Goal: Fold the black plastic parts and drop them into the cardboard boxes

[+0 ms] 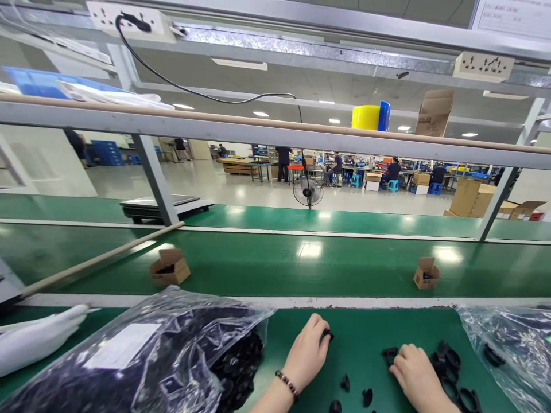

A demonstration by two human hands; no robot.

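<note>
Right of the bag (142, 355), the left hand (306, 351) pinches a black part (328, 334) in narrow fingers; the right hand (413, 370), fingers curled, holds a part (390, 354). Studs (357, 393) lying loose between the hands could scatter off the bench (365, 332) if a wrist sweeps them.

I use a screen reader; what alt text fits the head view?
Two bare hands, left hand and right hand, handle small black plastic parts on a green workbench, with a clear bag of parts at left.

The belt (267, 264) is green, the small parts (447, 361) black. Two boxes (170, 267) are brown; a glove (38, 338) is white; a tape roll (365, 117) yellow.
</note>
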